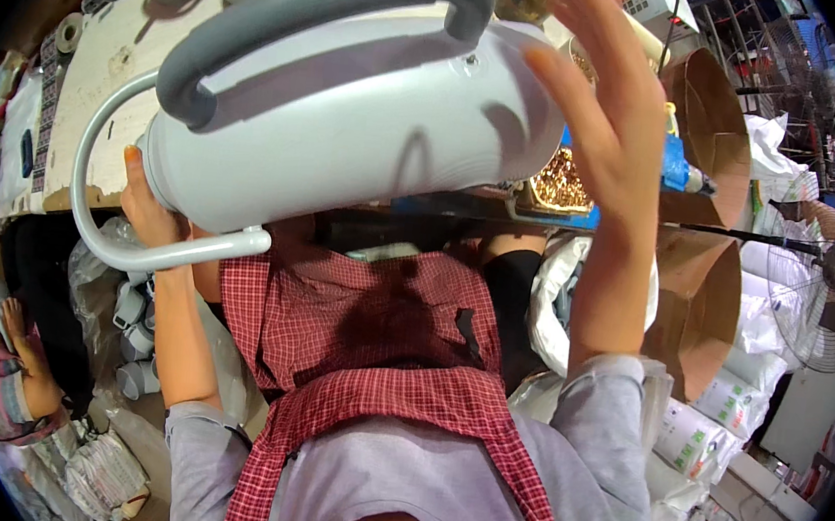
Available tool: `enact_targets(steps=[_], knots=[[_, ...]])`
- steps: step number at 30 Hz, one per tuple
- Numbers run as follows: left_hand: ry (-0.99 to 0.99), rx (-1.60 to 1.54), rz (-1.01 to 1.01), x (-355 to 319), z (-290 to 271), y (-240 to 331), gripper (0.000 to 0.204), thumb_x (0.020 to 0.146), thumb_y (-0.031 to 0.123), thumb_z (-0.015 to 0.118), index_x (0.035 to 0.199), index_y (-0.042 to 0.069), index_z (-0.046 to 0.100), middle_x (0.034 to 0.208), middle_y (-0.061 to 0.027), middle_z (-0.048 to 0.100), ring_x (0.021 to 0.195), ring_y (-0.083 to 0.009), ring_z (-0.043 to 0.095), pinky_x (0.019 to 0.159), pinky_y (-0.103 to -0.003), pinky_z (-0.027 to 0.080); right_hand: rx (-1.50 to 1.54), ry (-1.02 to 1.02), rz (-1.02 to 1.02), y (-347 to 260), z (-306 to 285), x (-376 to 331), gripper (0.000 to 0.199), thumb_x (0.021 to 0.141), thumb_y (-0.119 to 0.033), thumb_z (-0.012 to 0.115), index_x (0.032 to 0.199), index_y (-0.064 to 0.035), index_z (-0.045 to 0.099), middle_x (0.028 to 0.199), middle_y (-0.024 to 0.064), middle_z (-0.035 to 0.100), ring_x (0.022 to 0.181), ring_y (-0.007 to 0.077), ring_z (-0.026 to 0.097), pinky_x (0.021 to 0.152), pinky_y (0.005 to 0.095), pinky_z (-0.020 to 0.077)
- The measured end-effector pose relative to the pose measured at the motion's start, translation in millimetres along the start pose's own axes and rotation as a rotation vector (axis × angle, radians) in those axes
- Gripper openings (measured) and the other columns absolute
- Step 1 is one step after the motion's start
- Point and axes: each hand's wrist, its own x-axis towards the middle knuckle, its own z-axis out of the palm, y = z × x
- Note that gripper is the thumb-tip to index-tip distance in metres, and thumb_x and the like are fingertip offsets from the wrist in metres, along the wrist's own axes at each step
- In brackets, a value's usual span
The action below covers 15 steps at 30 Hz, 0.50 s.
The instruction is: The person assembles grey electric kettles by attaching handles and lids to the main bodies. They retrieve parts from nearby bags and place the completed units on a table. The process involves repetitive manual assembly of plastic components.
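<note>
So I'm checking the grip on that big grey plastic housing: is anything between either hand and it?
Nothing visible. The left hand grips the grey housing at its lower left end, beside the light tube loop, and the right hand lies flat against its right end. Both touch it directly.

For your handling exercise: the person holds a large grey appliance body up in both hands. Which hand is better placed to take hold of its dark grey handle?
Probably the right hand: it lies open against the appliance body, beside the dark grey handle. The left hand props the opposite end, near the white tube loop.
</note>
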Motion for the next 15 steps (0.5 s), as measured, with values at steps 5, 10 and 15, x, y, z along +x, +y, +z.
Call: enact_targets(steps=[5,10,15], knots=[[-0.12,0.063,-0.023,13.0,-13.9,-13.4,0.048,0.098,0.043,0.045,0.088,0.001,0.065,0.072,-0.0053,0.064,0.062,-0.0121,0.06,0.054,-0.026,0.049,0.855,-0.168,0.411,-4.8,28.2,27.6,0.036,0.086,-0.005,0.063,0.121,0.0042,0.057,0.101,0.008,0.065,0.083,0.0115,0.062,0.071,0.024,0.0535],[-0.016,0.055,0.0,7.1,8.9,9.5,0.056,0.095,0.049,0.047,0.082,-0.002,0.066,0.062,-0.0052,0.06,0.052,-0.0089,0.054,0.044,-0.023,0.039,0.871,-0.245,0.446,4.1,20.2,16.9,0.039,0.086,-0.006,0.065,0.122,0.0048,0.055,0.103,0.0089,0.065,0.083,0.0128,0.063,0.071,0.0238,0.0544],[-0.025,0.13,-0.032,12.2,-5.6,0.9,0.056,0.096,0.047,0.045,0.089,-0.004,0.066,0.073,-0.0098,0.065,0.062,-0.0142,0.062,0.055,-0.027,0.048,0.45,-0.175,0.259,0.3,19.5,8.7,0.04,0.083,-0.007,0.068,0.121,0.0027,0.058,0.097,0.0082,0.069,0.083,0.0123,0.065,0.074,0.023,0.0521]])
